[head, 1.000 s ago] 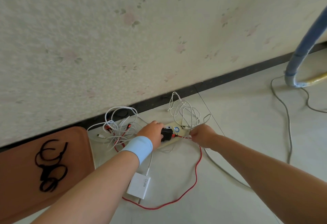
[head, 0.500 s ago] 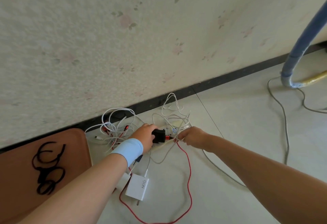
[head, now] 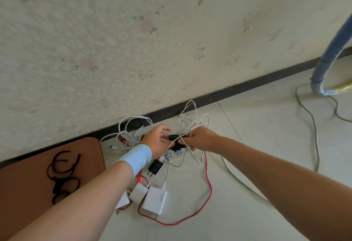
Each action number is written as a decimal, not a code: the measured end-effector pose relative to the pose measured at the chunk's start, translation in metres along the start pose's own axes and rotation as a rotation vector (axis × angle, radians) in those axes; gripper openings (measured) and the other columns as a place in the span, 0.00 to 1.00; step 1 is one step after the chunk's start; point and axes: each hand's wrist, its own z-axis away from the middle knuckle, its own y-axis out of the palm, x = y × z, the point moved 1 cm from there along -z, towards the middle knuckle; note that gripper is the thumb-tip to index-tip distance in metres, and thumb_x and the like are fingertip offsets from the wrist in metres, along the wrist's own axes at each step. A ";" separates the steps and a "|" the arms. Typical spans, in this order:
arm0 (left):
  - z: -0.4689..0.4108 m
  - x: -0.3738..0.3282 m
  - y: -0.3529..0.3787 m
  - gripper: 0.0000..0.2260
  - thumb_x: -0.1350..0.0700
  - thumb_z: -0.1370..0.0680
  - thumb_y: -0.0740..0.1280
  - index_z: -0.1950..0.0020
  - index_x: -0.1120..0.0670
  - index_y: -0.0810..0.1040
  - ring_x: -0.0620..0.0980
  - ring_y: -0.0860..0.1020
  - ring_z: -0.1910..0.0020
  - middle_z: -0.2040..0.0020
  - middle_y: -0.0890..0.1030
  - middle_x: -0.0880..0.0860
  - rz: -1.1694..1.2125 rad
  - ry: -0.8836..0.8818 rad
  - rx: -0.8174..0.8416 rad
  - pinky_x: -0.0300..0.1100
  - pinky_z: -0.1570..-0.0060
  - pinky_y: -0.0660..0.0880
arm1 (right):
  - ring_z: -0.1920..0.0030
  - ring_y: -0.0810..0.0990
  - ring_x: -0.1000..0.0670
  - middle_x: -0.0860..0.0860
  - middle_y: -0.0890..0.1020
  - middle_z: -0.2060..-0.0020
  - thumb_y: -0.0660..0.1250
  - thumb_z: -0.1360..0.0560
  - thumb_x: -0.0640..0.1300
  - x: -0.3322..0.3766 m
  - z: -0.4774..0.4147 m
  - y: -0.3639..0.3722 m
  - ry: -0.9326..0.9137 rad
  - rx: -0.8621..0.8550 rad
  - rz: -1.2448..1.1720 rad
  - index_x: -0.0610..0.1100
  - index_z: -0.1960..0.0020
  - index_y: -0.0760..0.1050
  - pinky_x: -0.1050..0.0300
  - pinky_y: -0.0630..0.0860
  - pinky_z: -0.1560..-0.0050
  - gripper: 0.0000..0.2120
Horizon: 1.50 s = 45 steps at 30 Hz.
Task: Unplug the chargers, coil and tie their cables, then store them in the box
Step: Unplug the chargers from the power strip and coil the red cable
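Observation:
My left hand and my right hand meet above a white power strip on the floor. Between them is a black charger, raised off the strip, with both hands gripping it. A loose bundle of white cable loops over my right hand. A red cable trails from the hands down across the floor. Nearer me lie a large white charger, a smaller white one and a black plug. More tangled white cables lie by the wall.
A brown tray-like box at the left holds several black cable ties. A grey cord runs over the floor on the right towards a blue wrapped hose. The wall's dark baseboard bounds the far side.
The black charger has come off the power strip and is lifted between my hands. Both hands rose slightly, my right hand moved left onto the charger, and the strip's sockets now show below.

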 end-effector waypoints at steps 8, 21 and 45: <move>0.007 -0.010 -0.003 0.13 0.54 0.24 0.71 0.41 0.45 0.77 0.49 0.81 0.58 0.47 0.80 0.46 -0.224 0.033 -0.001 0.41 0.57 0.77 | 0.73 0.70 0.56 0.52 0.84 0.68 0.64 0.19 0.56 0.010 -0.002 0.003 0.032 0.067 0.046 0.40 0.56 0.84 0.64 0.66 0.71 0.21; 0.025 -0.015 0.020 0.33 0.42 0.33 0.75 0.33 0.48 0.66 0.51 0.72 0.40 0.34 0.68 0.49 -0.681 0.502 0.044 0.48 0.40 0.73 | 0.75 0.61 0.51 0.46 0.70 0.72 0.53 0.20 0.41 0.001 0.006 -0.010 0.198 0.473 -0.427 0.40 0.56 0.74 0.60 0.59 0.72 0.13; 0.005 -0.018 -0.021 0.10 0.52 0.19 0.58 0.54 0.56 0.74 0.51 0.71 0.72 0.69 0.74 0.55 -0.069 -0.235 0.094 0.40 0.68 0.66 | 0.53 0.78 0.42 0.46 0.81 0.54 0.67 0.30 0.36 0.031 0.013 0.008 -0.560 -0.554 0.479 0.43 0.48 0.84 0.46 0.78 0.51 0.13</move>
